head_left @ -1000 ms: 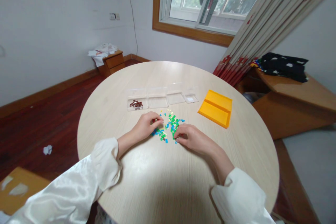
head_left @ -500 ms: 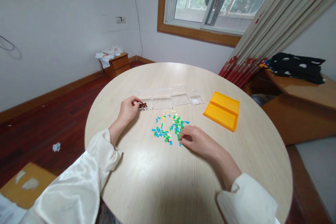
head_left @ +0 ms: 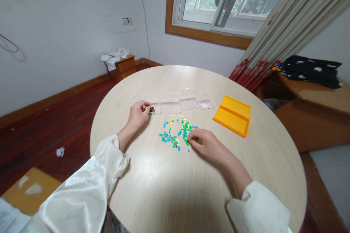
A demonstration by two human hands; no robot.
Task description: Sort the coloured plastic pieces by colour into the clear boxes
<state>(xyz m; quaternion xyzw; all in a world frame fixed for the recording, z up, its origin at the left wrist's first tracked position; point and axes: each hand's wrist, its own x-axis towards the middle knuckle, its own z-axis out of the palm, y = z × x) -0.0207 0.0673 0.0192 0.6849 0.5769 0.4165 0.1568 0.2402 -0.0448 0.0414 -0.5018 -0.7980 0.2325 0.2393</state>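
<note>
Small building bricks (head_left: pixel 186 127) in green, blue, yellow and cream lie scattered in the middle of the table. At the right edge of this pile is my right hand (head_left: pixel 207 142), thumb and fingertips pinched together by the green bricks. Whatever is between them is too small to make out. My left hand (head_left: pixel 138 114) reaches over the leftmost clear plastic box (head_left: pixel 156 113), its thumb and index finger closed at the brown bricks (head_left: pixel 152 109) in there. Those fingers partly cover the bricks, so I cannot see what they grip.
More clear boxes (head_left: pixel 170 112) stand in a row behind the pile, the rightmost with a white piece in it. To the right lies a yellow two-part tray (head_left: pixel 230 124) on the round wooden table (head_left: pixel 164 189). A window and curtain are beyond.
My right hand has shifted slightly up and away from me, and its fingertips have come closer together. My left fingers have moved a little to the right over the brown bricks.
</note>
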